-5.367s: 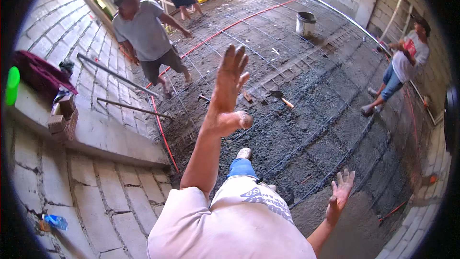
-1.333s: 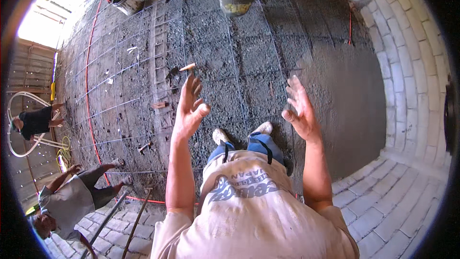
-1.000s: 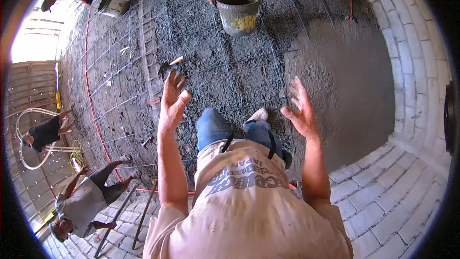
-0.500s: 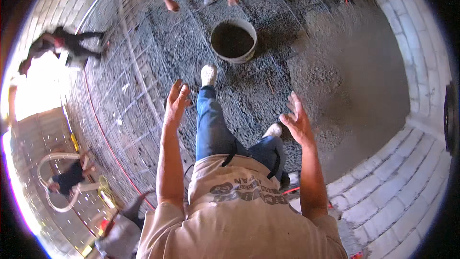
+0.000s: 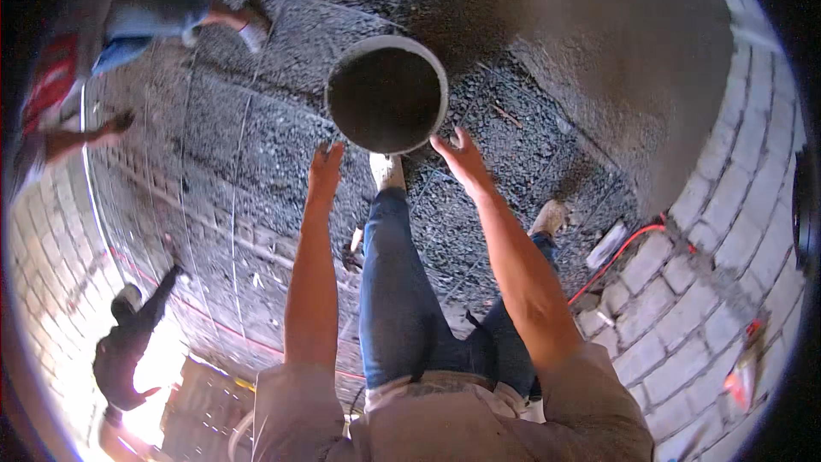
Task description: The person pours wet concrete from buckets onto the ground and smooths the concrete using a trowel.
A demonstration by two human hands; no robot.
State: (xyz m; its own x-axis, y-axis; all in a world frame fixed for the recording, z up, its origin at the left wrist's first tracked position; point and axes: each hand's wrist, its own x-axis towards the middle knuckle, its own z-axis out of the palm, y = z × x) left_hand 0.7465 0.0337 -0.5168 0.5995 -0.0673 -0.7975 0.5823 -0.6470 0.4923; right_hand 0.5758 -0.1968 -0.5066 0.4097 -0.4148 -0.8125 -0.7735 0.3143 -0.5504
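A round bucket (image 5: 385, 94) of dark grey mix is ahead of me on the gravel and mesh, just beyond my white shoe (image 5: 386, 169). My left hand (image 5: 325, 167) is raised just short of its near left rim, loosely open and holding nothing. At the near right rim my right hand (image 5: 462, 158) reaches out with fingers apart; I cannot tell whether its fingertips touch the rim. Beside my left leg lies a small wooden-handled tool (image 5: 353, 248).
A co-worker in jeans (image 5: 154, 17) is close at upper left; another in dark clothes (image 5: 128, 342) is at lower left. Smooth wet concrete (image 5: 633, 68) covers the upper right, bordered by a block wall (image 5: 735, 162). Red hose (image 5: 616, 257) and steel mesh cross the ground.
The bucket, earlier carried by a co-worker, was set down and let go. I have stepped up to it with both hands closer to its rim, and my view has turned.
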